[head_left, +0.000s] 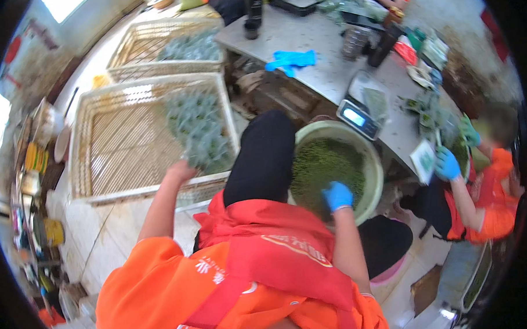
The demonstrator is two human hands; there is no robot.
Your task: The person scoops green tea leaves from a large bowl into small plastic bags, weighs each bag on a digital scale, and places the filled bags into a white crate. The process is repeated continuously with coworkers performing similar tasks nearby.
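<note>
My bare left hand (182, 171) is at the near edge of a cream plastic crate (154, 190). Its fingers look drawn together beside a pile of filled clear plastic packs (198, 127); what they hold, if anything, is hidden. My right hand (338, 195), in a blue glove, reaches into a pale green round basin (376, 186). Small green pieces (324, 165), too fine to name, fill much of the basin. The fingertips are blurred against them, so their closure is unclear. Beyond the basin, a scale (358, 118) with a lit display bears a clear pack (376, 104).
A second crate (135, 67) with clear packs stands behind the first. The metal table (323, 32) carries a blue glove (290, 60) and dark bottles. On the right, a co-worker's gloved hand (447, 163) is by a white-and-green card (424, 160). Another person sits across the table.
</note>
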